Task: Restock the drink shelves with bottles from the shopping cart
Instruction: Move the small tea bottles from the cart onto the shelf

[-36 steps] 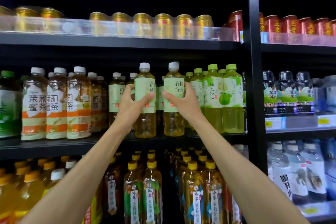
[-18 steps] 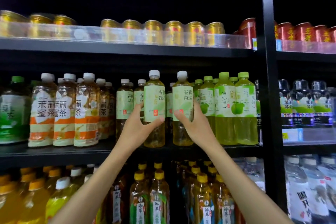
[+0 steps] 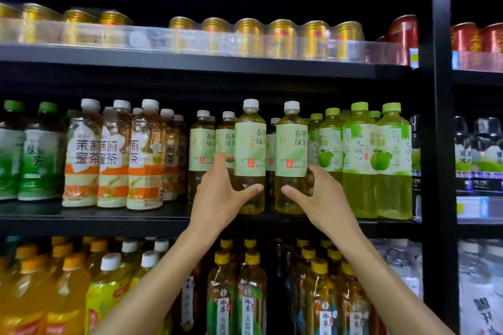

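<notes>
While you're shelving: placing step, centre frame, middle shelf (image 3: 109, 216).
Left hand (image 3: 220, 193): gripping left bottle (image 3: 250, 149).
Right hand (image 3: 324, 198): gripping right bottle (image 3: 291, 149).
Next: maybe nudge back, release.

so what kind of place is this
Most likely a shop's drinks aisle: black shelves hold front-facing rows of jasmine tea bottles and gold cans, with a shelf-edge price label at right. The left hand and right hand each grip a green tea bottle.

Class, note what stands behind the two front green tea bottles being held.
Behind the left bottle and right bottle, matching white-capped bottles show. How far back the rows go is covered.
</notes>
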